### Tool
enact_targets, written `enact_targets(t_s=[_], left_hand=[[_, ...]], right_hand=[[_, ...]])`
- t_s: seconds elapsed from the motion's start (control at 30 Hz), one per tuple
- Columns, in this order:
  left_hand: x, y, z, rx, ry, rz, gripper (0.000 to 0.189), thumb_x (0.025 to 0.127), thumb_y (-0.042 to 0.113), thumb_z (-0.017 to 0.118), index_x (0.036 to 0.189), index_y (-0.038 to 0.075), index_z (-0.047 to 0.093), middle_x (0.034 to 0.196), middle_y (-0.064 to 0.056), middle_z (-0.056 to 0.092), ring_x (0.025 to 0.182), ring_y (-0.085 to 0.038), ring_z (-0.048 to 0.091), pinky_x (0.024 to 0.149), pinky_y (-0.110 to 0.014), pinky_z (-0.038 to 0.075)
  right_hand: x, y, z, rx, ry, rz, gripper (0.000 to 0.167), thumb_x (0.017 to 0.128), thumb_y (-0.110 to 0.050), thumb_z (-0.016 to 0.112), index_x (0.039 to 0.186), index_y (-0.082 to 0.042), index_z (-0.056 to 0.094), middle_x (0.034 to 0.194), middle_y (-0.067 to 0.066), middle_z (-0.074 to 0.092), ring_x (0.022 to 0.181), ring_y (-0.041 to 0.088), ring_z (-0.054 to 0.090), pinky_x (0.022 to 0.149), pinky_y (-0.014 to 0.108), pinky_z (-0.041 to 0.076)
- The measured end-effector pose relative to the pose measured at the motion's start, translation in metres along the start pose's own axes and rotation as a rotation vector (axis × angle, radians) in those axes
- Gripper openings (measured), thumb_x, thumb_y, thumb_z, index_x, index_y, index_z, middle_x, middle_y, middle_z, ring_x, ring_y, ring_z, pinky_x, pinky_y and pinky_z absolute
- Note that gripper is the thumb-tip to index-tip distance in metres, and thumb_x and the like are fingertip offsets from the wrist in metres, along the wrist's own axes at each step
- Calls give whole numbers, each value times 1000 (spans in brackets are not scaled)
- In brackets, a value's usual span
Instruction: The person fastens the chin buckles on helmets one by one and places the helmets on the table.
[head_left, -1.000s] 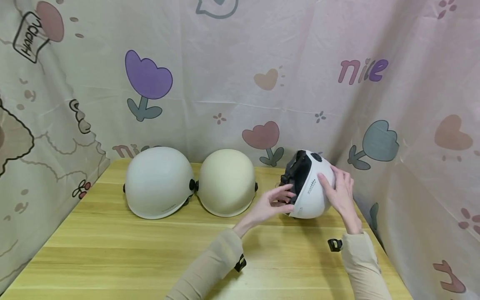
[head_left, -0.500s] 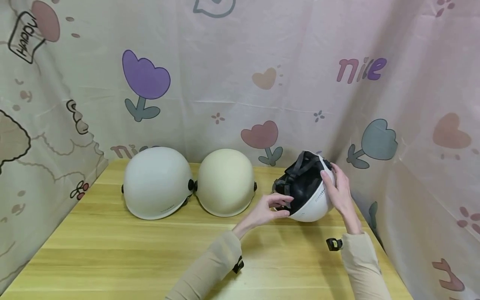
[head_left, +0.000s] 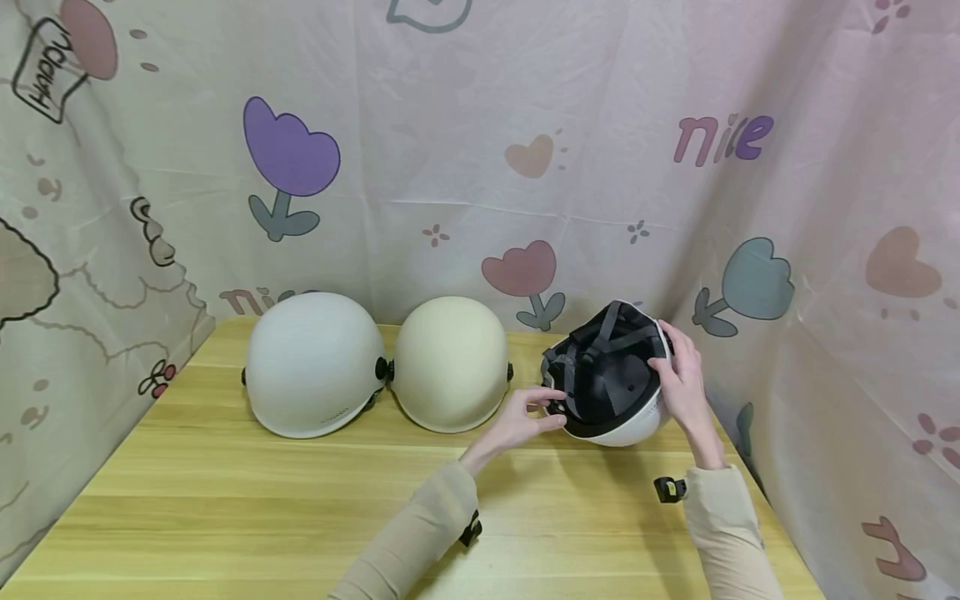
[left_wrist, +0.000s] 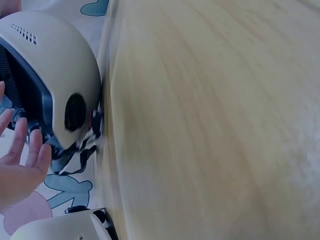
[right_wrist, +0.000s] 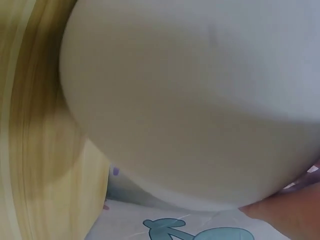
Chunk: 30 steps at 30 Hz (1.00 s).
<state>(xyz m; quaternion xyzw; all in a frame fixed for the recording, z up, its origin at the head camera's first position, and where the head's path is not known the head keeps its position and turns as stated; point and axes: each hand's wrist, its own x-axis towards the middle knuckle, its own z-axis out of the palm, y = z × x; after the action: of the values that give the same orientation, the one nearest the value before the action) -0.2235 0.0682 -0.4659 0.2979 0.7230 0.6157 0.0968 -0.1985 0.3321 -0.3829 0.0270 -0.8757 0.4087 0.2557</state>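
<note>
A white helmet [head_left: 628, 433] is tipped at the right of the table, its black padded inside and grey straps [head_left: 604, 340] facing toward me. My right hand [head_left: 681, 379] grips its right rim, thumb on the inner edge and fingers round the outer shell. At the lower left rim is my left hand [head_left: 517, 419], thumb and fingers apart around the black side fitting. In the left wrist view, that hand's fingers [left_wrist: 34, 147] reach loosely toward the helmet's opening. The smooth shell [right_wrist: 190, 105] fills most of the right wrist view.
A cream helmet [head_left: 452, 364] and a larger white helmet [head_left: 315, 367] stand side by side, domes up, to the left on the wooden table [head_left: 262, 517]. A printed curtain [head_left: 420, 125] hangs behind the table and along both sides.
The held helmet has turned from side-on until its black inside faces toward me. My left hand has shifted slightly left along with the rim; the other two helmets stay put.
</note>
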Motion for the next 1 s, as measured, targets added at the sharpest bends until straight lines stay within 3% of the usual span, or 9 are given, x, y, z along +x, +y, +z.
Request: enact_targets(t_s=[0.3, 0.5, 0.6, 0.8, 0.9, 1.0], left_hand=[[0, -3, -1, 20, 124, 2, 39, 90, 7, 70, 126, -5, 65, 139, -24, 54, 116, -39, 57, 104, -57, 48], [0, -5, -3, 34, 214, 18, 41, 86, 3, 71, 125, -7, 65, 141, -26, 51, 125, -41, 53, 101, -60, 48], [0, -6, -3, 21, 249, 6, 45, 85, 3, 72, 128, -6, 64, 143, -24, 51, 125, -41, 53, 101, -62, 48], [-1, -7, -3, 13, 268, -14, 53, 84, 1, 73, 135, -6, 58, 145, -28, 47, 112, -42, 59, 103, -54, 53], [-2, -6, -3, -1, 267, -36, 58, 85, 0, 73, 139, -4, 54, 144, -27, 47, 113, -41, 60, 103, -51, 54], [-2, -7, -3, -16, 278, -50, 61, 85, 0, 74, 142, -2, 52, 142, -26, 49, 115, -41, 59, 104, -51, 53]], right_hand=[[-4, 1, 3, 1, 93, 31, 60, 87, -6, 60, 146, -4, 49, 131, 25, 45, 118, 30, 42, 101, 43, 32], [-6, 3, 2, 18, 134, 58, 53, 89, -8, 65, 141, -2, 54, 128, 23, 50, 116, 26, 44, 115, 56, 34], [-7, 5, 2, 11, 158, 61, 50, 89, -8, 67, 137, -2, 57, 127, 22, 54, 114, 19, 47, 115, 57, 36], [-8, 10, 2, -1, 225, 49, 41, 88, -5, 68, 128, 0, 62, 120, 23, 64, 96, -8, 46, 95, 25, 42], [-8, 13, 1, -11, 257, 40, 37, 87, -3, 67, 124, 2, 64, 113, 24, 67, 88, -11, 48, 84, 11, 39], [-9, 15, 1, -21, 270, 46, 34, 88, -4, 67, 121, 2, 65, 109, 25, 69, 83, -11, 48, 79, 7, 39]])
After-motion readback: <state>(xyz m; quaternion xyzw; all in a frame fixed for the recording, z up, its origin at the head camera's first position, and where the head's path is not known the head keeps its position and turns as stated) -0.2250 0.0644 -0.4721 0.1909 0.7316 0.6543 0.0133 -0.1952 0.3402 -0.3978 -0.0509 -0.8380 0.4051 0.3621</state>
